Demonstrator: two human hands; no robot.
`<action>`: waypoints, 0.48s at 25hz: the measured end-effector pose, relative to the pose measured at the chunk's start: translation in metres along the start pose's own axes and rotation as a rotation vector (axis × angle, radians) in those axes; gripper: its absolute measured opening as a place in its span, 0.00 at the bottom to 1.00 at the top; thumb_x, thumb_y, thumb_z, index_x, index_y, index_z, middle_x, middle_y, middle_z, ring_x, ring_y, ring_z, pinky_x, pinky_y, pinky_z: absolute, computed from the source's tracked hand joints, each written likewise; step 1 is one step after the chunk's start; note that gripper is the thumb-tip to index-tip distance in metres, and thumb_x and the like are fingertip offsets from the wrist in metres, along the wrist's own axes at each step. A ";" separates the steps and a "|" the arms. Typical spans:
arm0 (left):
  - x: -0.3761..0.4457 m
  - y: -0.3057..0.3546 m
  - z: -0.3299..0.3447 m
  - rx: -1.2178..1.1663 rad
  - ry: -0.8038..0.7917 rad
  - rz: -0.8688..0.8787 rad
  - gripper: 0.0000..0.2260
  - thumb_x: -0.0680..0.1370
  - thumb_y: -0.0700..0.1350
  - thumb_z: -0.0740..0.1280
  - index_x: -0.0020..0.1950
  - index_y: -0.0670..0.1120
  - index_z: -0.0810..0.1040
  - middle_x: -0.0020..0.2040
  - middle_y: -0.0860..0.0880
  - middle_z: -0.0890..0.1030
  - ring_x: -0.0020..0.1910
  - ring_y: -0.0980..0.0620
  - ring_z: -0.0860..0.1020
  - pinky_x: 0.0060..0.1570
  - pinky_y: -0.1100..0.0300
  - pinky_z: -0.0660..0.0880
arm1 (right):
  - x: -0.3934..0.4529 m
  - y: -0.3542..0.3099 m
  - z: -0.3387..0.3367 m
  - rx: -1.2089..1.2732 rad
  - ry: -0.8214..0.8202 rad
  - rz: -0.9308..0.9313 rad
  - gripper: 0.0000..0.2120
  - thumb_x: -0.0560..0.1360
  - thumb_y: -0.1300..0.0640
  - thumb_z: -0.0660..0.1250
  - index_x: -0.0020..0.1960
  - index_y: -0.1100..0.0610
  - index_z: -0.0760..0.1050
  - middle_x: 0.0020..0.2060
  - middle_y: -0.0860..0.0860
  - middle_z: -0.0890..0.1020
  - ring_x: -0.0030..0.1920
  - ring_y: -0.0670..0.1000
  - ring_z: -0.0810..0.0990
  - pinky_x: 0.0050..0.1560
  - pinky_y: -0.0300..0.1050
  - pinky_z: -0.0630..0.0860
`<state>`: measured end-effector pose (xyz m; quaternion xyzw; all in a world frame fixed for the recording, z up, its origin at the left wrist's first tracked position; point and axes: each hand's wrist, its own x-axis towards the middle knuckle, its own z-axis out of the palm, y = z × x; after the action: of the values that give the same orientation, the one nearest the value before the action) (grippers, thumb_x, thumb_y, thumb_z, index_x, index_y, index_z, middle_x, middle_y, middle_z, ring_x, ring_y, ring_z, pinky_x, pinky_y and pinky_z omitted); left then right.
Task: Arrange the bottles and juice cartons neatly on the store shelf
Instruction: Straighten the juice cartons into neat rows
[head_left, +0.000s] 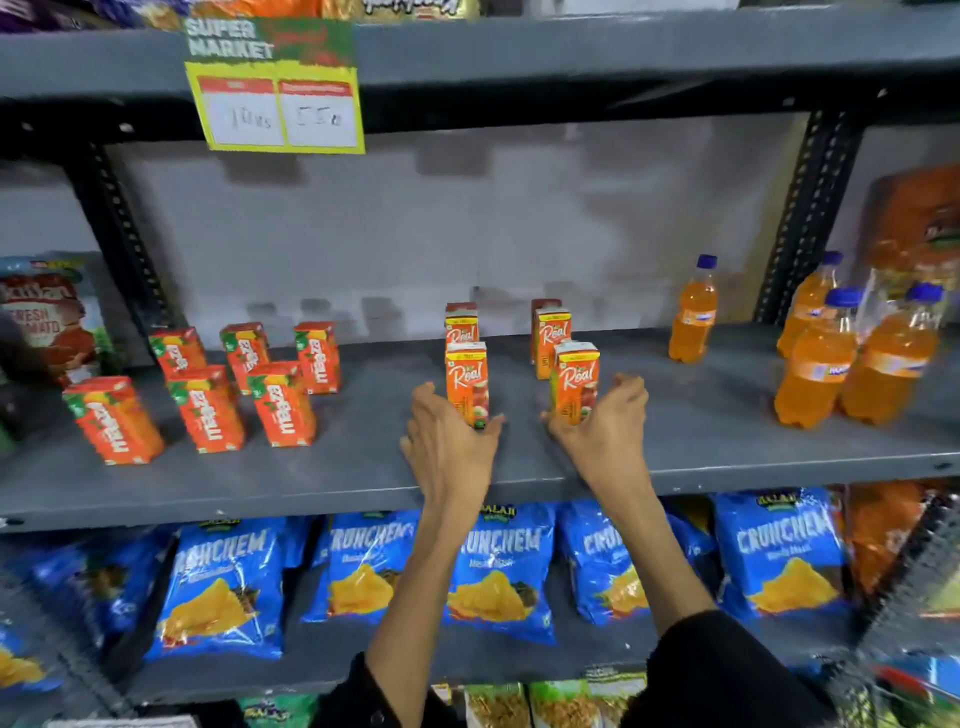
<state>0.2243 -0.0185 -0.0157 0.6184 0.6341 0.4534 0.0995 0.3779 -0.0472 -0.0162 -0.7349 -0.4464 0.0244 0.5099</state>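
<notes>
Both hands (left (451, 436); right (597, 426)) grip upright Real cartons (466, 382).

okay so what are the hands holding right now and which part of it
Each hand grips the lower part of a front Real juice carton standing on the shelf: left hand on the left carton, right hand on the right carton.

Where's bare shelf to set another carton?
Free: between the Maaza cartons and left Real carton; between right Real carton and lone orange bottle. Crowded: bottle cluster at right.
</notes>
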 end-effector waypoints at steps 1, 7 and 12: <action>0.002 0.003 0.001 0.029 -0.001 -0.005 0.40 0.67 0.60 0.78 0.68 0.41 0.65 0.61 0.39 0.82 0.60 0.36 0.81 0.59 0.43 0.76 | 0.002 0.001 0.001 -0.014 -0.021 -0.005 0.45 0.60 0.49 0.82 0.65 0.67 0.63 0.61 0.64 0.72 0.64 0.66 0.72 0.65 0.61 0.71; 0.002 0.000 0.002 0.040 0.034 0.003 0.25 0.71 0.58 0.75 0.58 0.44 0.73 0.54 0.42 0.85 0.55 0.37 0.82 0.56 0.44 0.77 | 0.001 -0.002 0.002 -0.085 -0.012 -0.005 0.33 0.64 0.49 0.78 0.58 0.63 0.65 0.56 0.65 0.78 0.57 0.68 0.77 0.58 0.61 0.75; -0.002 0.000 0.001 0.040 0.060 0.022 0.24 0.71 0.58 0.76 0.58 0.45 0.74 0.54 0.44 0.85 0.55 0.39 0.82 0.57 0.43 0.78 | -0.004 -0.005 0.003 -0.177 -0.004 -0.056 0.35 0.66 0.43 0.77 0.59 0.61 0.64 0.57 0.63 0.79 0.57 0.66 0.78 0.57 0.62 0.76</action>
<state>0.2258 -0.0197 -0.0172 0.6134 0.6388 0.4601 0.0630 0.3708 -0.0471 -0.0156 -0.7642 -0.4684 -0.0278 0.4426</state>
